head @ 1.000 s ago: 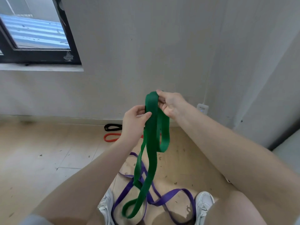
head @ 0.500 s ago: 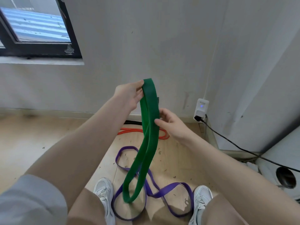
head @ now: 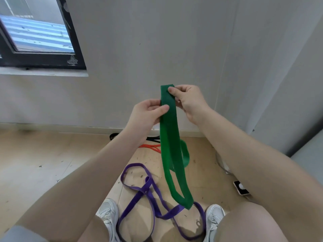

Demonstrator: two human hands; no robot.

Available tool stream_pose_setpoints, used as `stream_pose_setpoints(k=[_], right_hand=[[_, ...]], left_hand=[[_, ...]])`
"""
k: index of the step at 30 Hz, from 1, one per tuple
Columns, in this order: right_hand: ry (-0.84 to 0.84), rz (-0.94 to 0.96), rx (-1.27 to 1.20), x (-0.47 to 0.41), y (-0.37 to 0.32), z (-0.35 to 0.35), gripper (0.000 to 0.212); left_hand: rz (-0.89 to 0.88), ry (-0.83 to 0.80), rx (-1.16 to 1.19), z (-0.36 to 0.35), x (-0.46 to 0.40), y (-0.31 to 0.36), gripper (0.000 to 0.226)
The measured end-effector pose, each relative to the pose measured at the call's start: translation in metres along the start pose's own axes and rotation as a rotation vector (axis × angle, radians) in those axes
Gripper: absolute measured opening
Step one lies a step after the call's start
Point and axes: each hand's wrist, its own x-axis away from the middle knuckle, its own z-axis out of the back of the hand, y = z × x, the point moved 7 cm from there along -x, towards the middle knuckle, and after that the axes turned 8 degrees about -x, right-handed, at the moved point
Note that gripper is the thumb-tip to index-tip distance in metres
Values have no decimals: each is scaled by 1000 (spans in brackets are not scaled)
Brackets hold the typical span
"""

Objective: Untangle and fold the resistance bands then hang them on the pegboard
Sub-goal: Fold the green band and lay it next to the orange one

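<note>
A wide green resistance band (head: 170, 145) hangs folded in front of me, its lower loop ending just above the floor. My right hand (head: 187, 100) pinches the band's top fold between thumb and fingers. Just below and to the left, my left hand (head: 148, 114) grips the band with its thumb across the front. A purple band (head: 146, 191) lies twisted in loops on the wooden floor between my feet. Near the wall, partly behind my left arm, lie an orange band (head: 151, 146) and a black band (head: 153, 137). No pegboard is in view.
A grey wall (head: 157, 49) stands close ahead, with a dark-framed window (head: 38, 41) at upper left. My white shoes (head: 108, 213) flank the purple band. A small white device (head: 242, 187) and a cable lie on the floor at right, beside a grey panel.
My right hand moved up from the band's middle to its top fold, while my left hand dropped just below it. The band is folded shorter, its lower loop now higher.
</note>
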Motion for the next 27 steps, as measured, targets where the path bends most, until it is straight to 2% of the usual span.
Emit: stream_pose_setpoints(k=[2,3,5,6,7,9,11,12,14,18,21,24,27], right_hand=[[65,-9,-3,1,-7,9,16],[113,11,78,2,-11,18,23],[209,168,462,4,-27,40,33],[222,289,599,7,-37,46,31],[163,385,638,9,-45,48,23],[-143,409,561,11,-47,39,10],[-419,308,611,11,-37,25,23],[-474,276,658,10,-33,21,29],[-466,280,685,7,-31,14,34],[-448,327,640,1,-33,0,30],[-457,325,699,-1,-41,-9,28],[-411,335,731,-3,-47,-8,22],[-310,335,683,1,-42,9,15]], left_hand=[[-88,39,-112,-2,-4,17,18],[-124,38,-140,-4,-7,25,18],[-188,-28,-189,-8,-15,40,21],[-205,-79,-225,-11,-19,47,23],[-214,-130,-269,-12,-23,53,24],[-229,-223,-382,-14,-28,62,25],[-245,-305,-467,-14,-30,67,26],[-247,-337,-488,-13,-30,68,27],[-236,-357,-486,-8,-29,68,28],[-186,-258,-425,8,-26,55,36],[-200,-221,-524,14,-19,27,52],[-262,-77,-575,27,-18,12,44],[-344,-3,-426,39,-16,25,29]])
